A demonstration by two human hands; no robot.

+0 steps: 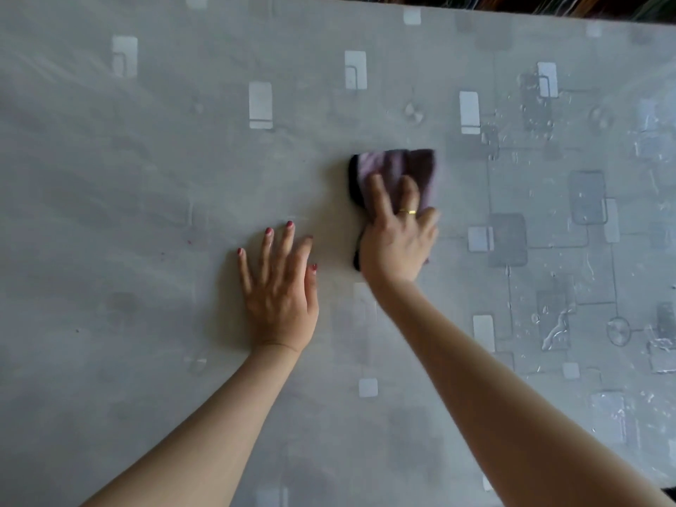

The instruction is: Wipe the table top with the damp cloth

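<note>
The left hand (280,287) lies flat on the surface (128,221), fingers spread and gripping nothing; it likely braces the person's weight and keeps the patterned cover from sliding under the wiping. Just to its right, apart from it, the right hand (398,243) presses down on the cloth (395,166), fingers spread over it and the thumb side tucked around its near edge, which gives a broad push for sweeping. The cloth sits near the middle of the surface, bunched and folded, purple-mauve with a dark edge, and blurred. Further right, water drops and streaks glisten, so that part probably remains to be wiped.
</note>
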